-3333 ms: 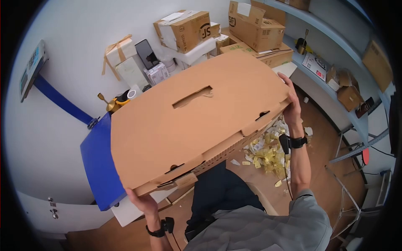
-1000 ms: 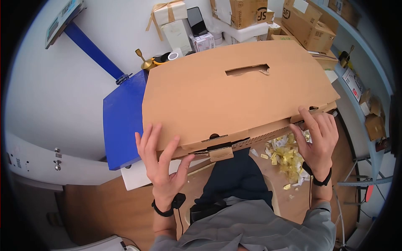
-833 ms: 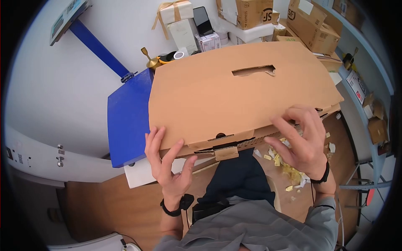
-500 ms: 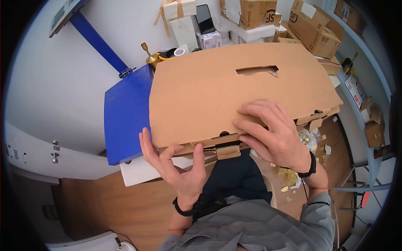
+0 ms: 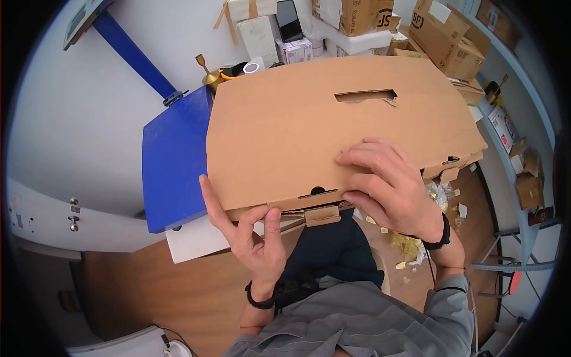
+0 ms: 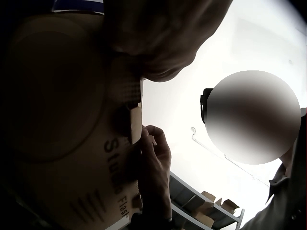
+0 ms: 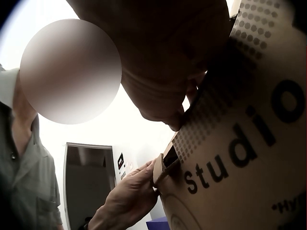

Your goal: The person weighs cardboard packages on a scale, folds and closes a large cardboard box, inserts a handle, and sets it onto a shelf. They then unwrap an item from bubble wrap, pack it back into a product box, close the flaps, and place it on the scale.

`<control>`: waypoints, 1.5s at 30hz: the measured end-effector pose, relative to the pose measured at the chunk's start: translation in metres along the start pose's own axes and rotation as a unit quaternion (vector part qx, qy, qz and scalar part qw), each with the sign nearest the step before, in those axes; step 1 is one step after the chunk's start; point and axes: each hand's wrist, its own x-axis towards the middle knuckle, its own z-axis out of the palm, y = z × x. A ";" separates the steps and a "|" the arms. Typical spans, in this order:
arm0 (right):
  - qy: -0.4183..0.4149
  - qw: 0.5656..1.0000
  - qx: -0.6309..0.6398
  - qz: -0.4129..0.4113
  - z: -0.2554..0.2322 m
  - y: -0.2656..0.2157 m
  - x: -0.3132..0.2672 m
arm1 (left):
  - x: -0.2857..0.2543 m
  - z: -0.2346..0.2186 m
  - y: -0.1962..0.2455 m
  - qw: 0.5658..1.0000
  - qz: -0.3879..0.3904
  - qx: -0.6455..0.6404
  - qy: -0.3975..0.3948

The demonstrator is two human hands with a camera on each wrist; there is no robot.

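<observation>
Cardboard box (image 5: 279, 131) centre of frame, over white table (image 5: 196, 241), blue platform (image 5: 175, 160) at left; left hand (image 5: 256, 241) clamped on its near left edge, one finger out straight; right hand (image 5: 392, 193) clamped on front edge, fingertips on lid (image 5: 285, 107), thumb lower; small tab (image 5: 323, 216) sticks out between them

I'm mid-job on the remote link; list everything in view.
large box: one, brown, before the person
scale: one, blue, left of box
table: one, white, under box
gold stands: two, gold, behind box and on shelf
phone: one, black, behind box
SF cartons: two, brown, behind box
shelves: several, grey-blue, right
scraps: uncountable, yellow and white, floor
shirt: one, grey, on person
left hand: one, bare, box's near left edge
right hand: one, bare, box's near edge
</observation>
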 end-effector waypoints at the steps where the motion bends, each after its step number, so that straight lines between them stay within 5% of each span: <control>1: 0.000 1.000 -0.001 0.000 -0.002 -0.001 0.002 | 0.001 -0.001 0.002 1.000 0.000 -0.001 0.000; 12: -0.141 0.988 0.048 0.027 -0.031 0.003 0.016 | 0.002 0.001 0.001 0.994 -0.049 -0.092 0.013; 22: -0.058 0.996 0.069 -0.013 -0.012 0.016 -0.011 | 0.000 0.001 -0.012 0.993 -0.001 -0.114 -0.010; 24: -0.051 0.996 0.076 -0.022 -0.012 0.016 -0.009 | 0.001 0.007 -0.009 0.978 -0.027 -0.201 0.039; 28: -0.043 0.993 0.105 -0.026 -0.011 0.016 -0.008 | 0.006 0.000 0.004 0.987 -0.010 -0.140 0.082; 30: -0.066 0.993 0.100 -0.009 -0.014 0.016 -0.008 | 0.011 -0.016 0.010 0.990 0.058 0.111 -0.062; 34: -0.090 0.992 0.090 0.013 -0.018 0.012 -0.003 | 0.017 -0.024 0.006 0.985 0.065 0.114 -0.111; 45: -0.051 0.998 0.028 0.016 -0.010 0.006 0.005 | 0.017 -0.012 -0.005 0.995 0.056 0.055 -0.064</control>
